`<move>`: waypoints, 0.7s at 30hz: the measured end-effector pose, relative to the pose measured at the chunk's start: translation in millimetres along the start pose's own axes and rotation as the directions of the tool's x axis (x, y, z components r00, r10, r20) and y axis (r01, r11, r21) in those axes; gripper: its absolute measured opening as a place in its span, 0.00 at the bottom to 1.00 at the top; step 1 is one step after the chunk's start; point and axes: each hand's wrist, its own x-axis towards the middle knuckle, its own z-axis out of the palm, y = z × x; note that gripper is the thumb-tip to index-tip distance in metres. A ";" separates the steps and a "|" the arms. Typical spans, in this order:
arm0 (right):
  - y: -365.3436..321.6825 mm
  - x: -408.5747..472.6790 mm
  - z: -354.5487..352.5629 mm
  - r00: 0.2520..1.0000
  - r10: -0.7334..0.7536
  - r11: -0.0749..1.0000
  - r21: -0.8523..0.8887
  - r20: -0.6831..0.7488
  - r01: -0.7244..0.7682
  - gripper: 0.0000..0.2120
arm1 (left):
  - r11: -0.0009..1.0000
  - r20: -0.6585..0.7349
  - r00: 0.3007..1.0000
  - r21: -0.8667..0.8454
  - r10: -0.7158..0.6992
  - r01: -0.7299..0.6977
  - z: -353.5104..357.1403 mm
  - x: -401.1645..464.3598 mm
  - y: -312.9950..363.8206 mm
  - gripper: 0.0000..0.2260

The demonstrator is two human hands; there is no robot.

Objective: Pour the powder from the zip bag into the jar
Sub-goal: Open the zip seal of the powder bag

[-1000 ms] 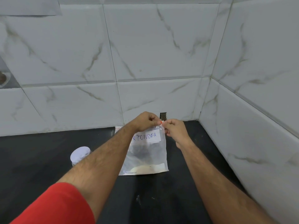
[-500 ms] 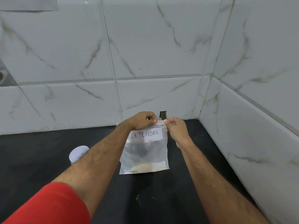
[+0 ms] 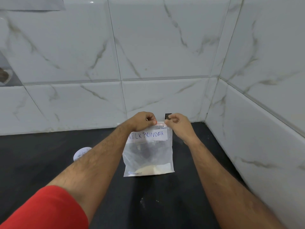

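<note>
Both hands pinch the zip bag's red seal: left hand [image 3: 143, 120], right hand [image 3: 177, 123]. The milk powder bag [image 3: 148, 152] stands upright on the black counter [image 3: 41, 159]. Risk: a jerky pull tips it and puffs powder out. Powder [image 3: 153, 170] sits low inside. The white jar [image 3: 81, 153], left and half-hidden by the forearm, contents unclear.

Clear zip bag [image 3: 148, 156] with a red strip along its seal; white label [image 3: 149, 135] lettered in blue ink; pale cream powder [image 3: 148, 171] along the bottom. Counter [image 3: 41, 154]: matt black, flecked with a few white specks. Wall tiles [image 3: 156, 47]: glossy white with grey-brown marble veining. Sleeve [image 3: 44, 210]: plain red. Jar lid [image 3: 80, 153]: white.
</note>
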 end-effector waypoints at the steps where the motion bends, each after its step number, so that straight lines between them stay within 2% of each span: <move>1: -4.1 3.0 -0.2 0.999 -0.029 0.997 -0.067 0.033 0.031 0.10 | 1.000 0.001 1.000 0.004 0.004 -0.004 0.5 -0.3 0.6 0.04; 4: -16.2 7.4 3.6 0.989 -0.079 0.953 -0.283 0.125 0.112 0.05 | 1.000 0.007 1.000 0.014 0.007 -0.007 -0.9 -2.3 0.4 0.04; 8: -21.4 13.3 5.7 0.986 -0.051 0.920 -0.376 0.162 0.109 0.06 | 1.000 -0.003 1.000 0.003 -0.013 0.013 -4.5 -7.4 -6.4 0.06; 12: -19.6 16.2 2.3 0.985 -0.042 0.918 -0.382 0.167 0.104 0.07 | 0.999 -0.052 0.998 -0.021 -0.036 0.035 -7.5 -13.8 -18.3 0.07; 16: -18.3 16.9 1.2 0.984 -0.055 0.922 -0.369 0.171 0.116 0.07 | 0.998 -0.027 0.998 -0.006 -0.059 0.059 -14.8 -16.9 -22.7 0.05; 21: -16.9 19.0 0.4 0.986 -0.050 0.922 -0.372 0.161 0.107 0.14 | 0.998 -0.035 0.997 0.021 -0.063 0.064 -20.5 -19.3 -27.3 0.04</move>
